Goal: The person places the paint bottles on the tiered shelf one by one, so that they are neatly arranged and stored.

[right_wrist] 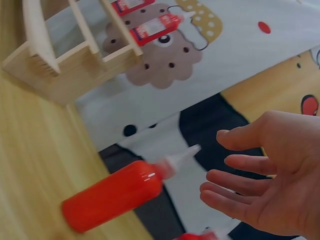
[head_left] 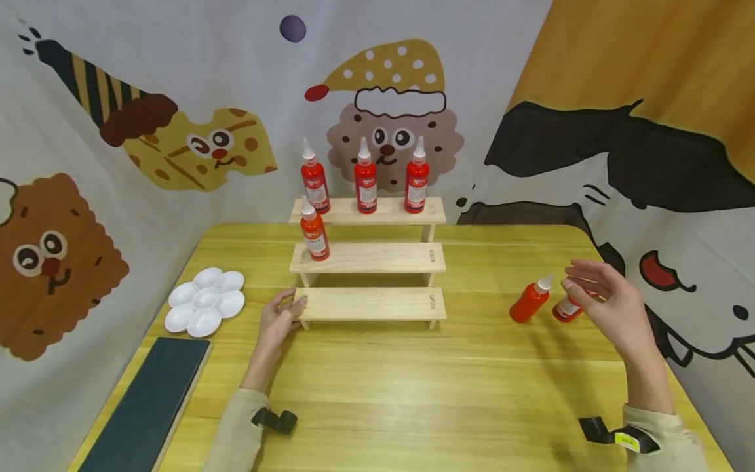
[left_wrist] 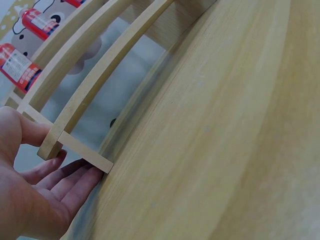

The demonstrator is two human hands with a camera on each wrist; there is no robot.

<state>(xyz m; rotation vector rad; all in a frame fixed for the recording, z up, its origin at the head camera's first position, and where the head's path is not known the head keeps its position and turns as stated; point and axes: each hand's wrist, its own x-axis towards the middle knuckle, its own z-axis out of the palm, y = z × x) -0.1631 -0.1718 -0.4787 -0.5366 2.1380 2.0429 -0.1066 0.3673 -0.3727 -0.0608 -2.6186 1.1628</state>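
Note:
A three-step wooden rack [head_left: 368, 305] stands in the middle of the table. My left hand [head_left: 282, 316] grips the left end of its lowest step, thumb on top and fingers beneath, as the left wrist view also shows. Three red squeeze bottles [head_left: 366, 180] with white nozzle tips line the top step, and one more bottle [head_left: 315, 233] is at the left of the middle step. On the right, my right hand [head_left: 610, 305] hovers with relaxed fingers, holding nothing, beside a standing red bottle [right_wrist: 117, 195]. It partly hides another bottle [head_left: 567, 309] behind it.
A white flower-shaped paint palette [head_left: 206, 300] lies at the table's left. In front of it is a dark flat board [head_left: 147, 400] along the left edge. A cartoon-printed cloth [head_left: 236, 59] hangs behind and beside the table [head_left: 401, 393].

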